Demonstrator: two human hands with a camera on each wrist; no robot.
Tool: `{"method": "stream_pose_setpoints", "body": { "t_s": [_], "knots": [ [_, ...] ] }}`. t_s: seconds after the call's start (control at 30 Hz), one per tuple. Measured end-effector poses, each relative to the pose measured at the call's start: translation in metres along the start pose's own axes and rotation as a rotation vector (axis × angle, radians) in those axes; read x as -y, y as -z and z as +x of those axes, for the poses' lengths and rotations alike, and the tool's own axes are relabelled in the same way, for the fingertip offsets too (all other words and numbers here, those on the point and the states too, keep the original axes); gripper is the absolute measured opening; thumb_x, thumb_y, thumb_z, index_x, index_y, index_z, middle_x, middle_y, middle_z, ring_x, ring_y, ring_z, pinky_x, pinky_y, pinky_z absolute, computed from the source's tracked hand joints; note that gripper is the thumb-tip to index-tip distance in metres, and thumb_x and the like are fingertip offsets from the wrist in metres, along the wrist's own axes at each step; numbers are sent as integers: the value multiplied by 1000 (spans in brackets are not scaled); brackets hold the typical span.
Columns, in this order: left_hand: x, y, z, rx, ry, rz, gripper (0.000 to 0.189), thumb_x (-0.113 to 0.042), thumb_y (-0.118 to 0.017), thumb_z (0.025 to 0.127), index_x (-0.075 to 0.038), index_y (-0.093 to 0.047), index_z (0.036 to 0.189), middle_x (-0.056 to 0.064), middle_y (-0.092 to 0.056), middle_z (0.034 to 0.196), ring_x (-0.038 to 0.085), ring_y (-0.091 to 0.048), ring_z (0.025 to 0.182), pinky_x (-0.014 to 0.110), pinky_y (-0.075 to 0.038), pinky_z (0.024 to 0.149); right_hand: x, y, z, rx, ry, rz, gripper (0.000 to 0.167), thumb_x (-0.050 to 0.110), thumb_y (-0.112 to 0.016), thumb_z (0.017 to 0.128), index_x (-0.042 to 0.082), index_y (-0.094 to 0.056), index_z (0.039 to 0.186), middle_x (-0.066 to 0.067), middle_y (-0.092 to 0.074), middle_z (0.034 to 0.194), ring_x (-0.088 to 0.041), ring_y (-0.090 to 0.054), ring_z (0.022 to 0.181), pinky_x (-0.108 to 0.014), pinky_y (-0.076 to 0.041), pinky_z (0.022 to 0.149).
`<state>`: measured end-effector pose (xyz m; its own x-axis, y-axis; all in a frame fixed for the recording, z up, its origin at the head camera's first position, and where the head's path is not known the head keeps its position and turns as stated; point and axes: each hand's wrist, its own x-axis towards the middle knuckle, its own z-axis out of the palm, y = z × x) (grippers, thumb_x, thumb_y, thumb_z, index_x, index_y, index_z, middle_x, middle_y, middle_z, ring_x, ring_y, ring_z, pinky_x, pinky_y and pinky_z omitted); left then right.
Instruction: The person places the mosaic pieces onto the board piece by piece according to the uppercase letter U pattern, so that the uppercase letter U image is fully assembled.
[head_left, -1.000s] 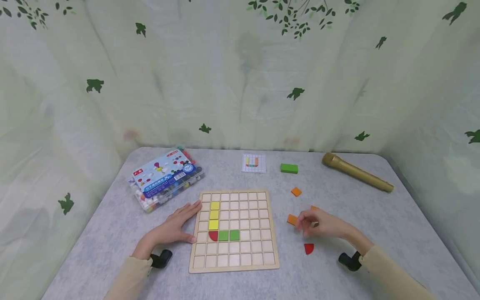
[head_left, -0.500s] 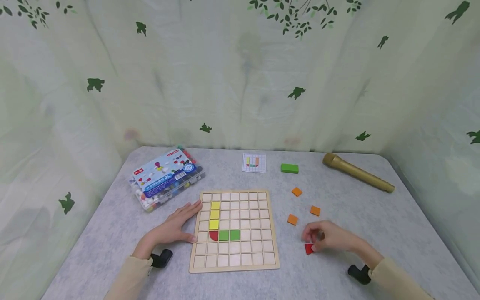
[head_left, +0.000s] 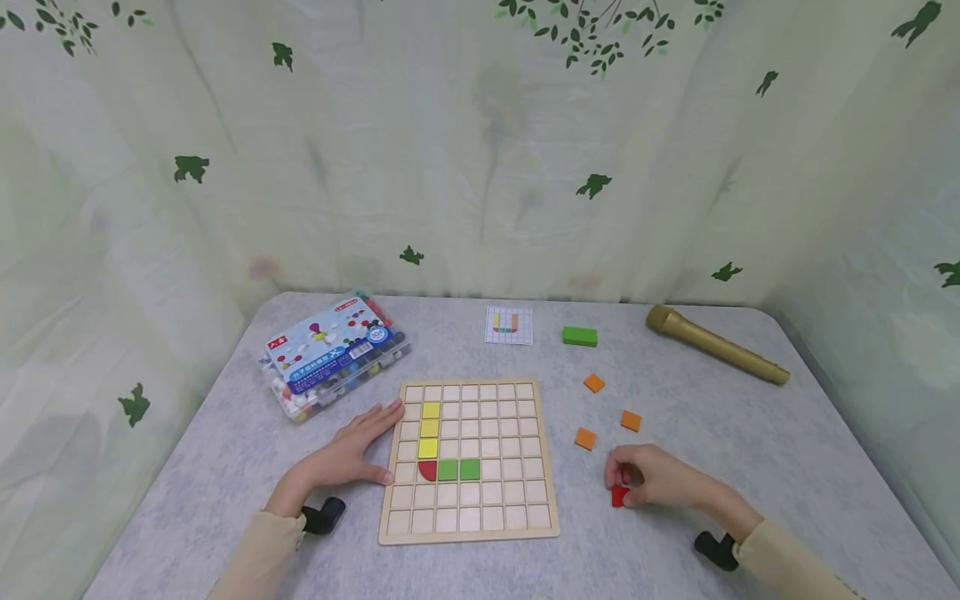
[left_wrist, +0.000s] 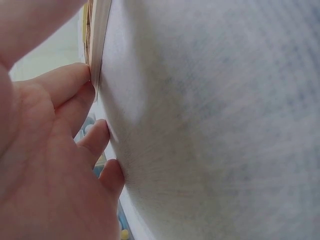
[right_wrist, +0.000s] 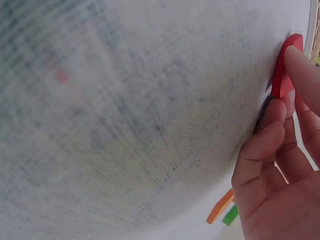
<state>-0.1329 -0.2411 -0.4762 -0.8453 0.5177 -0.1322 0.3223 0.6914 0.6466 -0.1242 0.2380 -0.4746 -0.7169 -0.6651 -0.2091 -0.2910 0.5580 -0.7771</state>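
Note:
My right hand [head_left: 656, 477] pinches a red quarter-round tile [head_left: 618, 497] between thumb and fingers, right of the board. In the right wrist view the red tile [right_wrist: 286, 67] is tilted up at one side, close over the tabletop. My left hand [head_left: 345, 454] lies with spread fingers, thumb and fingertips at the left edge of the wooden grid board [head_left: 480, 537]. On that board stand a column of three yellow tiles [head_left: 429, 427], a red quarter-round tile [head_left: 427, 471] below them, and two green tiles [head_left: 458, 470] to its right.
Three orange tiles [head_left: 586, 438] lie beyond my right hand. Farther back are a green block [head_left: 580, 336], a small pattern card [head_left: 509, 325] and a gold microphone-shaped object [head_left: 716, 346]. A clear box of colourful parts [head_left: 330, 358] sits at the back left.
My right hand has moved from beside the orange tiles toward me, down to the red tile, and now pinches it, with one edge raised. The left hand stays in place.

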Motion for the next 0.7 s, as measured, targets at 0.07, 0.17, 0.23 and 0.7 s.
{"method": "stream_pose_setpoints", "body": {
  "t_s": [0.07,0.17,0.23,0.7],
  "knots": [
    [0,0,0,-4,-6,-2,99,-40,-77,78,-1,-22,151,19,-16,157,45,-5,141,68,-7,105,0,1,0,6,17,15,24,-7,-70,74,12,-62,87,3,-57,78,-9,-51,72,-24,-45,63],
    [-1,1,0,-5,-10,-5,99,-40,-77,78,0,-23,151,19,-16,156,46,-5,141,68,-6,105,-1,2,1,9,31,54,20,-6,-69,76,11,-62,87,2,-58,79,-9,-52,71,-25,-46,62],
    [-2,1,0,-4,-6,-8,99,-39,-77,78,-1,-23,151,19,-16,156,46,-5,141,68,-6,105,0,3,3,6,35,87,17,-3,-68,79,10,-63,89,1,-59,81,-10,-52,72,-26,-46,64],
    [0,-1,0,-4,3,-12,99,-41,-77,78,-3,-22,151,17,-15,157,45,-4,141,67,-6,106,17,4,38,-7,81,206,7,3,-65,86,7,-63,92,-3,-62,80,-12,-54,66,-24,-47,59]
  ]
}}
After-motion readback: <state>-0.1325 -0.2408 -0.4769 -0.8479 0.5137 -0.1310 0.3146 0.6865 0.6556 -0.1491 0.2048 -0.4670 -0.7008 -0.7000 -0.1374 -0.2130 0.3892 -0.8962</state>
